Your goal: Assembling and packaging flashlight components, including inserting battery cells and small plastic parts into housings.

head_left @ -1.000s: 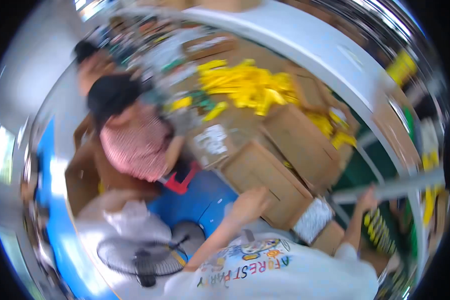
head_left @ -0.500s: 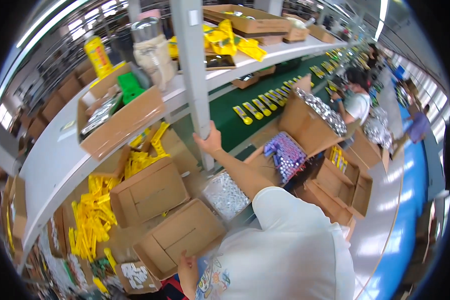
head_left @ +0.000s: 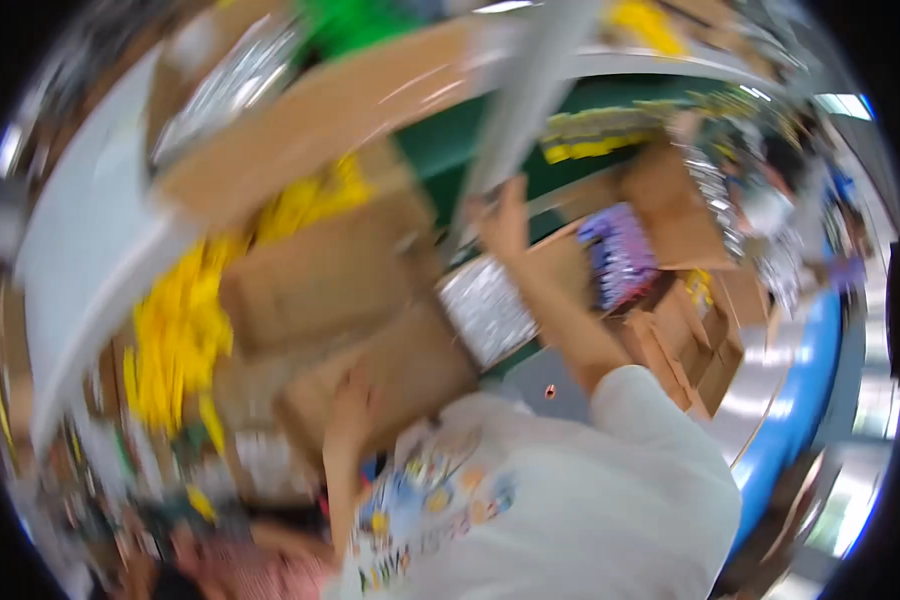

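Observation:
My right hand [head_left: 504,225], at the end of an outstretched arm, is at the grey metal post [head_left: 520,110], its fingers against the post's lower part. My left hand [head_left: 350,408] is over the near open cardboard box [head_left: 420,365]; its fingers are smeared by motion, and I see nothing held in it. Behind that box is another cardboard box [head_left: 320,265]. To their left lies a heap of yellow plastic pieces [head_left: 180,335]. Just below my right hand sits a tray of small silvery-white pieces [head_left: 487,312]. The whole view is blurred.
A large box [head_left: 370,90] with silver and green things rests on the white curved shelf [head_left: 80,230]. Purple shiny pieces [head_left: 625,255] lie in a box to the right. A row of yellow packs [head_left: 595,135] is on the green belt [head_left: 450,140]. A co-worker [head_left: 770,195] stands far right.
The view has swung and tilted, so the shelf box looms nearer and the post leans. My left hand has risen over the near box. My right hand remains at the post. Another person's sleeve appears lower left.

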